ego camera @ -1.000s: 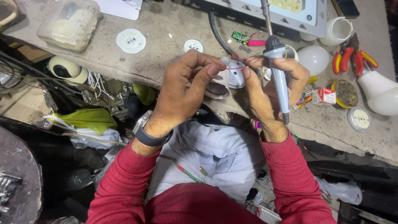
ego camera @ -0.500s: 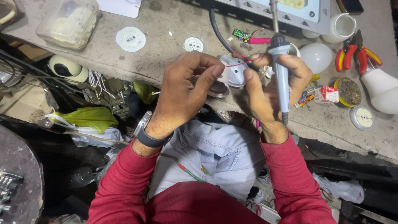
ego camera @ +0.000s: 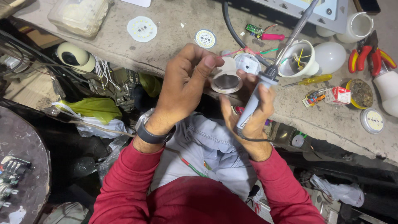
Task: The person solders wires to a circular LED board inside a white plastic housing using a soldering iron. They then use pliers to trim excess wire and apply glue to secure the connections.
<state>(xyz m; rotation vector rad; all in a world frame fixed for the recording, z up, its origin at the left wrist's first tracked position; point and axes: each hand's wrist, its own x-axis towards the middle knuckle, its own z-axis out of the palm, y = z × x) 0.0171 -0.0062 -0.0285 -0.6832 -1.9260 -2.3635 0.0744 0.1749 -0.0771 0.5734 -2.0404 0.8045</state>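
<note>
Since the earlier frames the white bulb housing [ego camera: 227,78] has been turned so its round metal base faces the camera, and the soldering iron [ego camera: 265,89] has been tilted, tip now pointing to the upper right. The housing is held at frame centre, just above the bench edge. The left hand [ego camera: 182,89] is clamped on it, thumb and forefinger pinched at the housing's upper rim. The right hand [ego camera: 248,112] is closed around the grey soldering iron handle, fingers wrapped; its fingertips also support the housing from below. Red and green wires [ego camera: 248,51] are seen trailing from the housing toward the upper centre. An open bulb shell with loose wires [ego camera: 296,62] sits just right of the iron's shaft. A yellow screwdriver [ego camera: 309,79] lies beside it. Red-handled pliers [ego camera: 367,56] are at the upper right. Two round LED boards [ego camera: 142,28] lie on the concrete bench [ego camera: 174,45], upper left of centre.
</note>
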